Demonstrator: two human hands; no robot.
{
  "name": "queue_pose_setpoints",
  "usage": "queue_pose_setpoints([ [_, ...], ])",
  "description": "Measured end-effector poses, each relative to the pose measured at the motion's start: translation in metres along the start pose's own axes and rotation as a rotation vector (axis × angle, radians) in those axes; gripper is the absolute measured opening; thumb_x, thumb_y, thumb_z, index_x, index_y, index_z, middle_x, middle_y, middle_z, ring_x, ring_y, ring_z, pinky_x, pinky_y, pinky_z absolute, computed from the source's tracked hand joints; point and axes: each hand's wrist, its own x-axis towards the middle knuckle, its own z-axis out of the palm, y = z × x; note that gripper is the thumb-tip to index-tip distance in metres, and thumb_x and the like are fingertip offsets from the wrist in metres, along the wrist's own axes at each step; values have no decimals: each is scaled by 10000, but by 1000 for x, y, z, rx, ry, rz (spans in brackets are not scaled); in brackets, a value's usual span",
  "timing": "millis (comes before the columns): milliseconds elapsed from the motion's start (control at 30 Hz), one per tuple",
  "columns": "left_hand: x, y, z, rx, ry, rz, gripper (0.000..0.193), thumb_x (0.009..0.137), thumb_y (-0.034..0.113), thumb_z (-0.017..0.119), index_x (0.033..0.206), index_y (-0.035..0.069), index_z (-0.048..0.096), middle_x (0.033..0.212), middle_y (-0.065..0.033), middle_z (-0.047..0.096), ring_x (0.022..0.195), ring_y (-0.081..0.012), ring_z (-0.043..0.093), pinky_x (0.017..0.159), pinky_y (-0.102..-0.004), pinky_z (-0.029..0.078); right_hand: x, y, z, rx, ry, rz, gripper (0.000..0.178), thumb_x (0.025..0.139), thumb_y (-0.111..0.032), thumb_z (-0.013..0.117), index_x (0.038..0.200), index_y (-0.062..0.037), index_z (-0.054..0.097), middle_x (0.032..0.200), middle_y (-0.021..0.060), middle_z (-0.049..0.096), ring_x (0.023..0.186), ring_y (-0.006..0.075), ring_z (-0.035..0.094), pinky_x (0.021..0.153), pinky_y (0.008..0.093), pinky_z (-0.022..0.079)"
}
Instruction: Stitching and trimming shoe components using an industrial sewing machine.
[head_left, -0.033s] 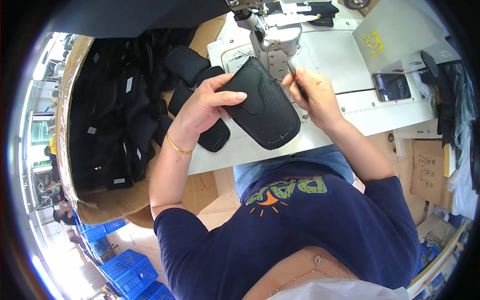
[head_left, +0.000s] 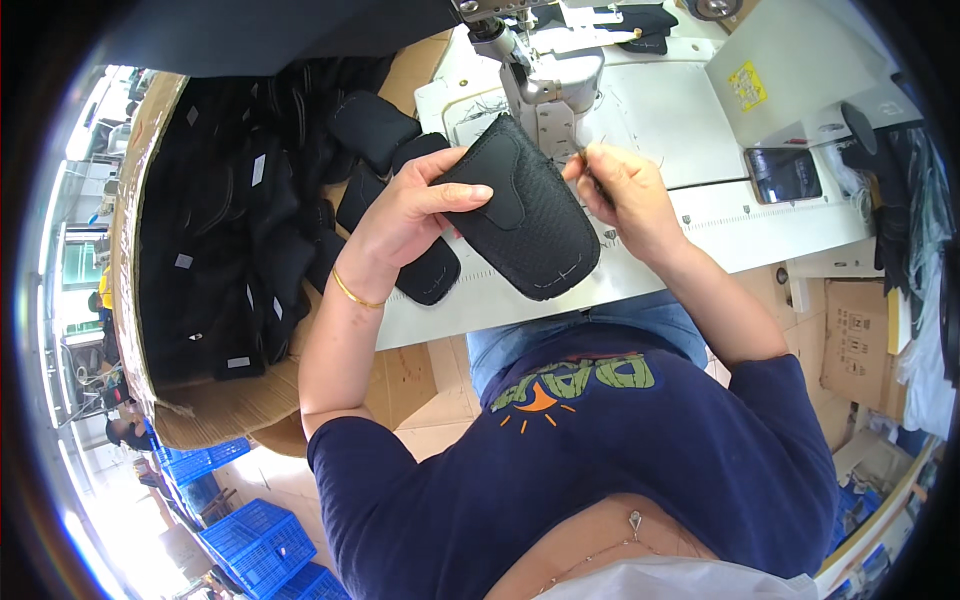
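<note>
My left hand [head_left: 425, 200] grips a black padded fabric piece [head_left: 545, 235] by its upper left edge, thumb on top and fingers underneath. The piece has a rounded lower end, a smooth curved patch near my thumb and small pale marks near the bottom. Close to its upper right edge, my right hand [head_left: 630, 195] is closed around a slim dark object [head_left: 598, 185], mostly hidden by the fingers, so its kind cannot be made out. Behind the piece stands the sewing machine [head_left: 560, 85]. Another black padded piece [head_left: 432, 276] lies under my left wrist on the white table [head_left: 440, 318].
On the left, a large cardboard box [head_left: 160, 390] holds many black pieces, with more black pads [head_left: 372, 130] beside the machine. A dark phone [head_left: 783, 175] lies on the table at the right. Blue plastic crates [head_left: 258, 545] stand on the floor at lower left.
My right hand has shifted very slightly, its fingertips drawing a little lower beside the fabric piece. The left hand and the piece stay nearly still.
</note>
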Motion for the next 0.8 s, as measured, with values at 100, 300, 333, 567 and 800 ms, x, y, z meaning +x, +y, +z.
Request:
queue_pose_setpoints([
  [100,1,0,0,25,-16,-7,322,847,124,702,1139,-5,656,901,-18,710,674,-30,631,489,-142,471,-5,5,1,-138,-109,-43,311,1004,-335,575,901,-54,660,696,-53,501,627,35,435,554,194,339],
  [300,3,1,6,44,-17,-15,310,845,143,703,1114,-6,670,886,-1,699,676,-24,612,506,-141,439,1,2,-1,-150,-59,-161,309,987,-344,605,881,-60,664,694,-53,513,624,34,435,567,207,359],
  [333,2,0,7,52,12,-15,302,845,149,705,1106,0,674,881,4,695,691,-25,606,530,-146,440,1,2,-1,-150,-65,-162,309,987,-344,605,881,-60,664,694,-53,513,624,34,435,567,207,359],
  [567,-21,-21,15,1386,236,462,752,733,82,733,1403,-23,407,1382,-259,438,1282,-349,449,1067,-419,392,3,-59,-69,-847,-172,257,300,833,-274,723,1011,-34,693,818,-13,657,710,80,581,621,242,451],
  [800,8,-64,-35,1890,621,564,501,731,5,619,1226,-46,559,1233,-220,588,1142,-361,558,1016,-442,424,51,-133,-80,-1268,324,-153,494,876,-527,662,683,-92,530,622,-65,446,611,33,404,575,235,316],
])
